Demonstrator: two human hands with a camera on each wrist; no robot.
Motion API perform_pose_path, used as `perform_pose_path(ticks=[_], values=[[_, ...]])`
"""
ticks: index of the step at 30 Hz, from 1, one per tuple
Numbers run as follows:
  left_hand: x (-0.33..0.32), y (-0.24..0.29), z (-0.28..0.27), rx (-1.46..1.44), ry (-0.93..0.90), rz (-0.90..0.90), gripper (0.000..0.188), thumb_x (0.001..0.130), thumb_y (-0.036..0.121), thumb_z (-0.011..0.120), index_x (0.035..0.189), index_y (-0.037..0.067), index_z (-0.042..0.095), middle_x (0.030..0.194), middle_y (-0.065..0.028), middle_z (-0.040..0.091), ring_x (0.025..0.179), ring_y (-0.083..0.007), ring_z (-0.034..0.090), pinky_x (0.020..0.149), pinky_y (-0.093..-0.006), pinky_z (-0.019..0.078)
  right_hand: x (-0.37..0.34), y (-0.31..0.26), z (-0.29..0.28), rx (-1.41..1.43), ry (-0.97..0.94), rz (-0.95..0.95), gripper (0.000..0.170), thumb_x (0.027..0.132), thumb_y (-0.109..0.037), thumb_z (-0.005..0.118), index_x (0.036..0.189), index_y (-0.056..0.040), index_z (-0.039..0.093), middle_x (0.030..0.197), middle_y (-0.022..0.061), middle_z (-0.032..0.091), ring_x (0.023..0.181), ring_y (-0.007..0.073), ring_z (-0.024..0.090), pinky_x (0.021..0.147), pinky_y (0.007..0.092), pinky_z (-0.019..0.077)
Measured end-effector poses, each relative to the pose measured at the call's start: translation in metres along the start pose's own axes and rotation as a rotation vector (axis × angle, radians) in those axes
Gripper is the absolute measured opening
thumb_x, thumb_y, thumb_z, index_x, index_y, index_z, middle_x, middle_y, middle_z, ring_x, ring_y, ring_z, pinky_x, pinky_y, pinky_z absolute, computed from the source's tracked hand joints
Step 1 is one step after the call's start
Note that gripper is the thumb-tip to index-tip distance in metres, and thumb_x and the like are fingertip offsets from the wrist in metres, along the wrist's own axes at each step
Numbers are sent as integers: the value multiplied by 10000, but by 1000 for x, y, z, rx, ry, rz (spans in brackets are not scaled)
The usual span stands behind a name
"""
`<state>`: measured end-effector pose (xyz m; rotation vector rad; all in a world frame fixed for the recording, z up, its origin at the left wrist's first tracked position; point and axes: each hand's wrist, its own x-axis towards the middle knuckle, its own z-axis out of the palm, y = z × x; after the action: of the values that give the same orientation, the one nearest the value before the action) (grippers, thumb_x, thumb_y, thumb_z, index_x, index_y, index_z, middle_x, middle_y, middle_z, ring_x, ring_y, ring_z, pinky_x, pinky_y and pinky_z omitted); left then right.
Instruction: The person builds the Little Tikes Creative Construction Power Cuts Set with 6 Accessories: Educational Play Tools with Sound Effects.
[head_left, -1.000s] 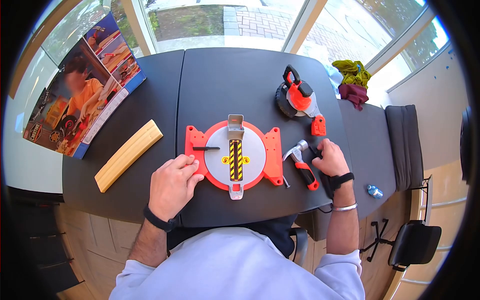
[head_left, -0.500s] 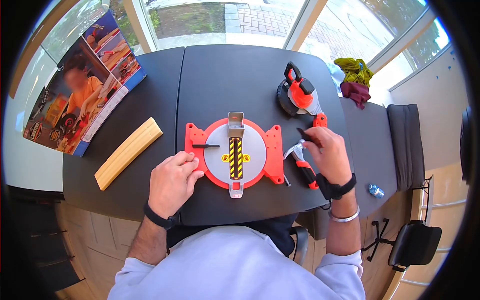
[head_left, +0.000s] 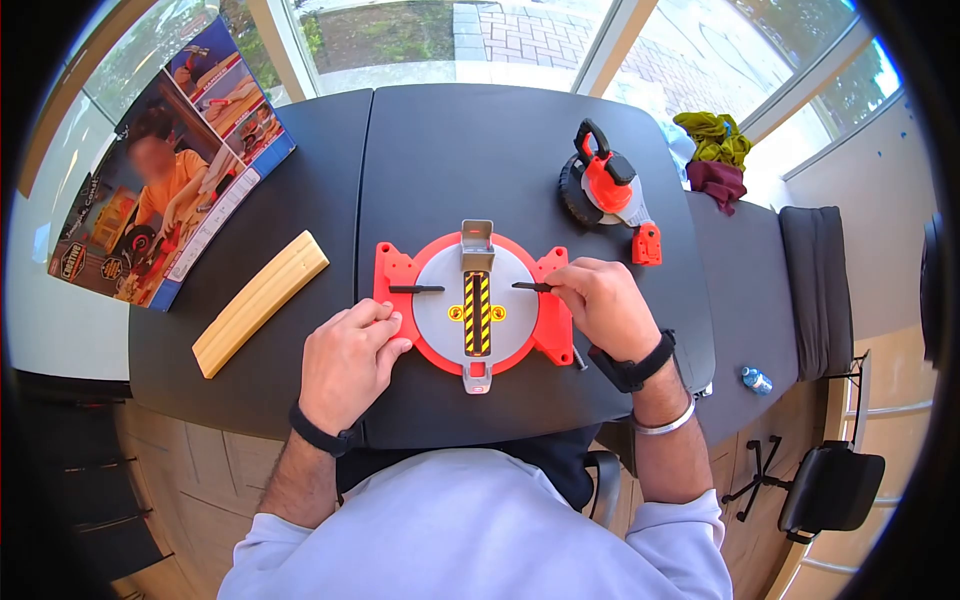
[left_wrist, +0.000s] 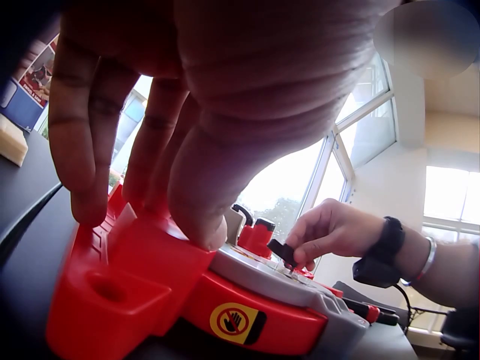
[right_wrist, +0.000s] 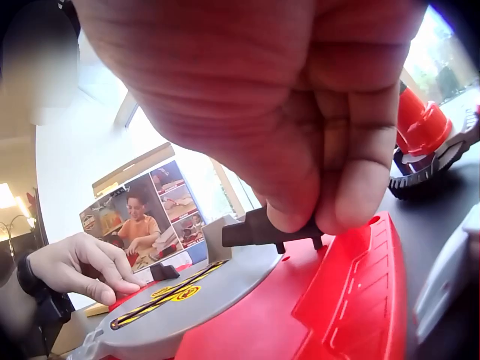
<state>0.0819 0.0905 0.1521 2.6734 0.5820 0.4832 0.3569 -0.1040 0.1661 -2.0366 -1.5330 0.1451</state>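
Note:
A toy saw base [head_left: 393, 268] with red side wings and a round grey plate [head_left: 440, 325] lies in front of me. My left hand [head_left: 345, 362] grips its left wing, thumb on the near side and fingers beyond. Between thumb and fingertips, my right hand [head_left: 612, 312] pinches a small black plastic piece [right_wrist: 259, 231]. Short pegs show under that piece, close over the right wing. A matching black piece [head_left: 416, 289] sits at the left wing, reaching over the plate. A grey bracket [head_left: 477, 245] stands at the plate's far edge.
Back right stands a red-and-black toy circular saw [head_left: 605, 180], a red block [head_left: 647, 243] beside it. A grey bolt [head_left: 580, 360] lies near the right wing. The hammer is mostly hidden by my right hand. At left are a wooden board [head_left: 260, 303] and a picture box [head_left: 170, 190].
My right hand has lifted the black piece from beside the hammer and brought it left to the base's right wing. The left hand has stayed on the left wing.

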Motion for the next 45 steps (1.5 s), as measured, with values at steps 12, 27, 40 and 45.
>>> perform_pose_path(ticks=[12,27,40,45], values=[[3,3,-2,-4,-12,-17,228,861,188,879,1011,27,819,1061,-88,771,924,-302,759,801,-405,609,-4,2,6,-50,2,9,97,897,6,760,989,5,790,872,168,746,787,361,738,721,435,604],[5,2,-1,1,-24,-25,236,859,206,886,1000,30,818,1036,-93,762,919,-300,757,801,-406,606,-11,1,14,-101,15,11,137,916,-6,708,1018,4,799,895,180,717,892,372,714,772,471,578],[7,3,-1,-4,-20,-26,219,861,196,882,989,29,821,1014,-90,756,908,-295,759,781,-404,604,-11,2,17,-148,-11,8,245,859,38,686,1069,-5,806,895,170,703,922,362,704,808,465,584],[8,2,0,-8,-19,-24,208,858,188,885,976,30,820,1001,-91,754,897,-295,758,774,-403,603,-11,1,17,-171,-15,0,287,827,55,673,1074,-9,804,889,161,694,924,355,698,803,459,587]])
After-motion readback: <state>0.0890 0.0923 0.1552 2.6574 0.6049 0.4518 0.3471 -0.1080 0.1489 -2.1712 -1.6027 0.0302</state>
